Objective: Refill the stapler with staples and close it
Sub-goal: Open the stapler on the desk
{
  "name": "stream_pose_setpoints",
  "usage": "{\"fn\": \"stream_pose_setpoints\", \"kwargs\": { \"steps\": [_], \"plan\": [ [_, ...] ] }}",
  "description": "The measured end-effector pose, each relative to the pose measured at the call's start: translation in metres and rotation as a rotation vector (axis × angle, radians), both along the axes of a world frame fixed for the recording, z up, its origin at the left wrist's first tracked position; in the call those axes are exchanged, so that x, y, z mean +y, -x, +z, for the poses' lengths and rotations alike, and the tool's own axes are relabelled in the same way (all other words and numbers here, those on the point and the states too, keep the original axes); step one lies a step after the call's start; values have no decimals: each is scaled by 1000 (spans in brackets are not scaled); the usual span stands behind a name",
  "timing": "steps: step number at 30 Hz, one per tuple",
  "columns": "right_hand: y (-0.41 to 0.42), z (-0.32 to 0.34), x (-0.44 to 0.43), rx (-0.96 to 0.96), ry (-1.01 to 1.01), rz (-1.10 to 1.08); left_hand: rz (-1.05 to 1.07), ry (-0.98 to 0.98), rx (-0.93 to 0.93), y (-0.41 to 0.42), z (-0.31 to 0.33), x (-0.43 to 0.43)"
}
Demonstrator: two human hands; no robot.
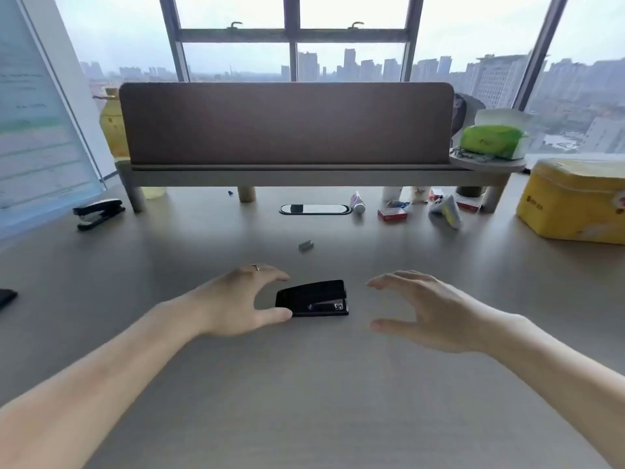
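A small black stapler (313,298) lies closed on the grey desk (304,384), straight in front of me. My left hand (236,299) curls around its left end with fingers apart; the thumb tip touches or nearly touches the stapler's near left corner. My right hand (422,313) hovers open a short way to the right of the stapler, not touching it. A short grey strip of staples (306,245) lies on the desk beyond the stapler. A small red staple box (392,214) sits farther back to the right.
A larger black stapler (98,213) rests at the back left. A raised shelf with a brown panel (287,123) spans the back. A yellow tin (575,201) stands at the right, a glue tube (357,203) and small clutter sit under the shelf.
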State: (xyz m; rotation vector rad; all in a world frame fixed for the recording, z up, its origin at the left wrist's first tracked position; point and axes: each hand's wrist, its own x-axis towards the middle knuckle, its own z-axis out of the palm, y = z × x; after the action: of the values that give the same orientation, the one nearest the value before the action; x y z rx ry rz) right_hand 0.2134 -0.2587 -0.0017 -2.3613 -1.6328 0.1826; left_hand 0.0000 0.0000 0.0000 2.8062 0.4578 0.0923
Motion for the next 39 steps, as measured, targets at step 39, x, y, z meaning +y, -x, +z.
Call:
{"fn": "stream_pose_setpoints", "kwargs": {
  "steps": [39],
  "plan": [
    [-9, -66, 56, 260, -432, -11, 109, 678, -810, -3, 1, 19]
  ]
}}
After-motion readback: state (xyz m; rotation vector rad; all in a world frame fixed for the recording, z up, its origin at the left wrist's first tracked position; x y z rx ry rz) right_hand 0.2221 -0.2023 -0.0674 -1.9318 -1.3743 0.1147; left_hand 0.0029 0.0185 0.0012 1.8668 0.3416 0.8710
